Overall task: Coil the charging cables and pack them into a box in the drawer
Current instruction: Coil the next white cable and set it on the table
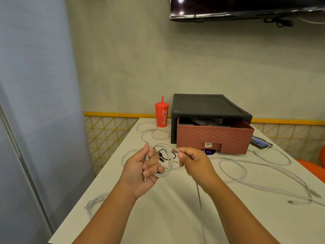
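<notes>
1. A single wide-angle view, worn on the person's head, looked forward and down across the tabletop (175, 212).
2. It sat close above the left hand (140, 167) and right hand (195, 164), with both forearms entering from the near edge.
3. It faced the far wall (193, 59), taking in the drawer unit (207, 106) at the tabletop's far end and a screen (246, 6) at top right.
4. Straight lines bowed near the edges.

The thin white charging cable (166, 162) hangs in loose loops from my left grip (140, 166), its free run pinched in my right grip (191, 161); more white cables (232, 166) sprawl uncoiled across the surface (175, 208); the brick-red plastic drawer (214, 136) stands pulled open in its black frame (207, 104), grey boxes (205, 122) showing inside.
</notes>
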